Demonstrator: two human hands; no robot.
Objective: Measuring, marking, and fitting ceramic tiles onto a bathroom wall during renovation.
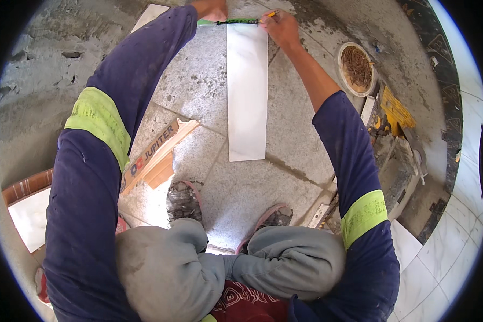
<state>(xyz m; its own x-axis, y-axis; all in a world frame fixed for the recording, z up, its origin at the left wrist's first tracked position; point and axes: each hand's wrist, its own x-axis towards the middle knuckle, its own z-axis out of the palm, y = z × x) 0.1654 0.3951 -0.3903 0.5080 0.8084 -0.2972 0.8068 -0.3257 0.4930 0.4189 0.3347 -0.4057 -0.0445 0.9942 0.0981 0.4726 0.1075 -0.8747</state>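
Note:
A long white marbled tile (247,96) lies on the stone floor in front of me, its length running away from my feet. Across its far end stretches a narrow green and black tape measure (242,21). My left hand (213,9) is closed at the tape's left end, partly cut off by the picture's top edge. At the far right corner of the tile is my right hand (282,29), with a yellow-orange pencil (273,13) pinched in its fingers. The fingertips of that hand also touch or nearly touch the tape's right end.
A round tub (357,70) of brown bits stands at the right, near a yellow crumpled piece (397,110) and a grey block (394,166). Torn cardboard (155,153) lies left of my shoes. Another white tile (31,217) rests at the far left.

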